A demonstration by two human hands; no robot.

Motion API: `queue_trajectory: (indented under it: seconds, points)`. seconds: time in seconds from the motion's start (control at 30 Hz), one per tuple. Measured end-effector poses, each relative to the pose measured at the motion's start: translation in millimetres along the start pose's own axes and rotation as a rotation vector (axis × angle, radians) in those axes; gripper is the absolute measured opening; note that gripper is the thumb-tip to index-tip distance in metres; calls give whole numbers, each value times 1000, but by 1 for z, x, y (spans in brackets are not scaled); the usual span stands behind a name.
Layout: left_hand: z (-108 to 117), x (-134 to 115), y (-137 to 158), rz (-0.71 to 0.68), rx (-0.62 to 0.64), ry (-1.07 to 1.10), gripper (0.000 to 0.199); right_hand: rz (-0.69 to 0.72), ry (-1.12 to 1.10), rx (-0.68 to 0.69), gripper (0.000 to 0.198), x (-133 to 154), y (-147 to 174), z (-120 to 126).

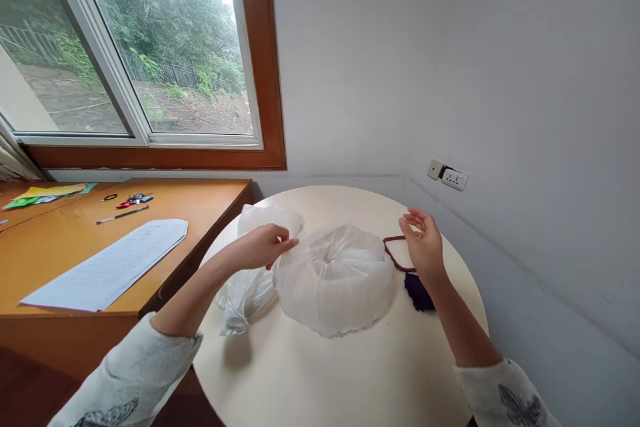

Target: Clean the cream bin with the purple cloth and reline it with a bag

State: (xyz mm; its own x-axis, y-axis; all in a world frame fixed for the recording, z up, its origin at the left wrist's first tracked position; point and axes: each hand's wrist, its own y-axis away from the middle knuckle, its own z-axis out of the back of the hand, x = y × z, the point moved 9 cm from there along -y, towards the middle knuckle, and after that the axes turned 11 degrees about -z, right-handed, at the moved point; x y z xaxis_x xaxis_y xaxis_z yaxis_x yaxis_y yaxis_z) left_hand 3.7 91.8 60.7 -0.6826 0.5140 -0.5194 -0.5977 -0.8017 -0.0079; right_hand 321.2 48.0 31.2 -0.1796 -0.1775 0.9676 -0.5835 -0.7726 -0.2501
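Observation:
A round white piece of thin, sheer material [335, 287], gathered into pleats at its middle, lies on the cream round table [320, 380]. At its left edge is my left hand [263, 247], fingers loosely bent and apart; whether they touch the edge I cannot make out. Crumpled white plastic [245, 307], like a bag, lies under and beside that hand. My right hand [425, 243] is raised to the right of the round piece, fingers spread and slightly curled around nothing. Below it are a brown loop [393, 255], partly hidden, and a dark purple cloth [417, 293].
On the left stands an orange-brown desk [215, 197] with paper sheets [110, 263], a pen [123, 215], a bunch of keys [135, 200] and coloured papers [47, 193]. A window [190, 140] and a wall socket [454, 179] are behind.

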Motion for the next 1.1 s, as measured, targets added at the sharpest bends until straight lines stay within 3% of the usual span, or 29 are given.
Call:
queue_trajectory:
  seconds: [0.1, 0.2, 0.27, 0.33, 0.4, 0.53, 0.73, 0.87, 0.97, 1.1]
  points:
    - [11, -5, -20, -30, -147, -50, 41, 337, 223, 222, 23, 49, 51, -24]
    - [1, -10, -50, -78, -158, -82, 54, 623, 481, 553, 44, 67, 107, -61]
    - [-11, -12, -67, -112, -130, -101, 52, 727, 595, 630, 39, 64, 126, -73]
    - [-18, -14, -77, -146, -132, -107, 37, 782, 626, 599, 18, 60, 130, -75]
    - [-21, -15, -81, -176, -160, -99, 23, 814, 608, 549, 16, 59, 130, -72]
    - [-10, -17, -76, -199, -278, -98, 21, 850, 551, 508, 17, 63, 129, -65]
    - [31, 0, -56, -100, -479, -88, 22, 843, 557, 471, 18, 63, 122, -57]
    - [53, 18, -37, -8, -531, -97, 27, 857, 571, 417, 17, 63, 110, -42]
    - [56, 31, -24, 30, -452, -92, 29, 851, 594, 381, 16, 63, 97, -26]
    - [32, 48, -11, 61, -58, -4, 33, 788, 688, 459, 13, 54, 82, -13]
